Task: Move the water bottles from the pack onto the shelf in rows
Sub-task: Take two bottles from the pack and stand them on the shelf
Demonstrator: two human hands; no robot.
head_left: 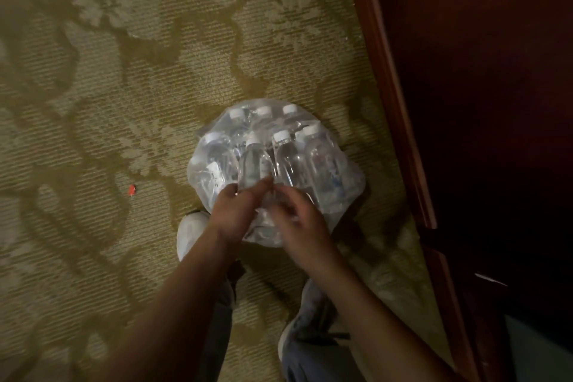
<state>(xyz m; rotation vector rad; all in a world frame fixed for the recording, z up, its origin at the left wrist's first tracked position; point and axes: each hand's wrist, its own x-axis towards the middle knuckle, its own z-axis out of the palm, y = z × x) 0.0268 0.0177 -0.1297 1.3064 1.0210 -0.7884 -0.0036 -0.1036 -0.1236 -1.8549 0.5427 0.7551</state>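
A pack of water bottles point(328, 170) in clear plastic wrap sits on the patterned carpet, just in front of my feet. Several clear bottles with white caps show through the wrap; one bottle point(254, 164) stands in the near row. My left hand point(238, 211) rests on the near side of the pack, its fingers pinching the wrap at that bottle's base. My right hand point(297, 220) is beside it, blurred, fingers curled on the wrap over the near edge. Whether either hand grips a bottle or only the wrap is unclear. No shelf surface is visible.
Dark reddish wooden furniture point(403, 133) runs along the right side, close to the pack. My two light shoes point(190, 232) stand right behind the pack. A small red scrap point(132, 189) lies on the green floral carpet point(124, 71) to the left.
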